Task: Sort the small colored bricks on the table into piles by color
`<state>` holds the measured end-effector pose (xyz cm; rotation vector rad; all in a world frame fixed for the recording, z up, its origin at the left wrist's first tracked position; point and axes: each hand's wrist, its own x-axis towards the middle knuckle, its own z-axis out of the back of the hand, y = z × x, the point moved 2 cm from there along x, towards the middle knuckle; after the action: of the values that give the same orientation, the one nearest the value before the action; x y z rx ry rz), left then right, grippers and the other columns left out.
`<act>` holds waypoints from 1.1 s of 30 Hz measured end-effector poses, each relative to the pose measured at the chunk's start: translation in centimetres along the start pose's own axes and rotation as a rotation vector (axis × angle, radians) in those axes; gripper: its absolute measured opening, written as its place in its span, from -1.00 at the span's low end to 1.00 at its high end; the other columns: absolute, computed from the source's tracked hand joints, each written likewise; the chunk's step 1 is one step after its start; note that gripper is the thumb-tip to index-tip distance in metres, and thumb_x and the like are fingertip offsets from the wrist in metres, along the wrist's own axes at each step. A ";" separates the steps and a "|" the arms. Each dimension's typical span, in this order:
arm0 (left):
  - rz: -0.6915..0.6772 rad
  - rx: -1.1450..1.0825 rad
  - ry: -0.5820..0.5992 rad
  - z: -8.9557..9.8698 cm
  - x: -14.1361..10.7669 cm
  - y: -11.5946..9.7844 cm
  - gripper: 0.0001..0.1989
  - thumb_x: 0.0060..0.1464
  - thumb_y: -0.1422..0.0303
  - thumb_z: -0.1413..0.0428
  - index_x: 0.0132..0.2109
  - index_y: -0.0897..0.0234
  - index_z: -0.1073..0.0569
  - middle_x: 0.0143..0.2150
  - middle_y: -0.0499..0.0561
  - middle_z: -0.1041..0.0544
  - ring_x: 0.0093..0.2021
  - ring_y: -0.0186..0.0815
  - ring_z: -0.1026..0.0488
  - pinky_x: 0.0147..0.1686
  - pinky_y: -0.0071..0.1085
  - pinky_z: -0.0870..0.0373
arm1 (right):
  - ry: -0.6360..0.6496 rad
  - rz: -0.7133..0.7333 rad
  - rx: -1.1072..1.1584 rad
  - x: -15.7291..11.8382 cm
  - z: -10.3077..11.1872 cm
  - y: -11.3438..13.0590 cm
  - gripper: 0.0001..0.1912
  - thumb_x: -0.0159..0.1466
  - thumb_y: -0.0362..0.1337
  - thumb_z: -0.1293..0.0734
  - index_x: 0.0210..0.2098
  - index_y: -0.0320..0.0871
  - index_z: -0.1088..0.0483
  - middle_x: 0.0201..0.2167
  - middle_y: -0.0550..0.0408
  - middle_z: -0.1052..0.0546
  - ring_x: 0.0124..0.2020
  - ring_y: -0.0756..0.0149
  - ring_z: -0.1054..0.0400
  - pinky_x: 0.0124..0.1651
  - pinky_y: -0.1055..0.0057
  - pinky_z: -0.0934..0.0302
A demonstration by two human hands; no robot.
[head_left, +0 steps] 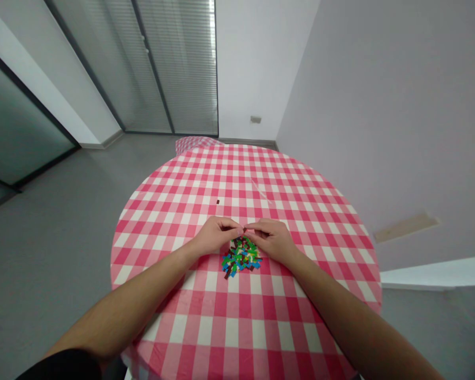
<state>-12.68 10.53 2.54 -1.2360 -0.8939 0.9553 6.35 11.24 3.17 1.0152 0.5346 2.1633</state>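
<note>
My left hand (217,234) and my right hand (272,238) meet over the table, fingertips nearly touching. Pinched between both sets of fingers is a small dark brown piece (244,230), mostly covered by the fingertips. Just below them lies a pile of small toy building bricks (241,258) in green, blue, dark brown and cream. The fingers of both hands hide the pile's far edge. Farther off, up and to the left of my hands, a single dark brown brick (217,201) rests on the checked cloth.
A pink and white checked tablecloth (237,316) covers the round table. A thin whitish strip (261,191) lies beyond my right hand. The right wall (380,132) stands close to the table, and glass partitions with blinds (182,68) are at the back.
</note>
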 end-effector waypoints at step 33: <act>-0.427 0.404 -0.091 0.2 -0.3 -1.1 -0.90 0.11 0.40 -0.19 -0.22 0.22 -0.60 -0.32 0.05 -0.60 -0.27 -0.29 -0.50 -0.23 -0.33 -0.44 | 0.138 -0.141 0.087 -0.1 -0.4 -0.7 -0.78 0.30 -0.22 -0.30 -0.18 -0.10 -0.58 -0.35 0.01 -0.62 -0.38 0.27 -0.47 -0.32 0.39 -0.28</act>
<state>-12.91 10.21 3.61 -0.6290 -0.9323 0.7987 6.42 11.61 2.44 0.8507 0.7488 2.1091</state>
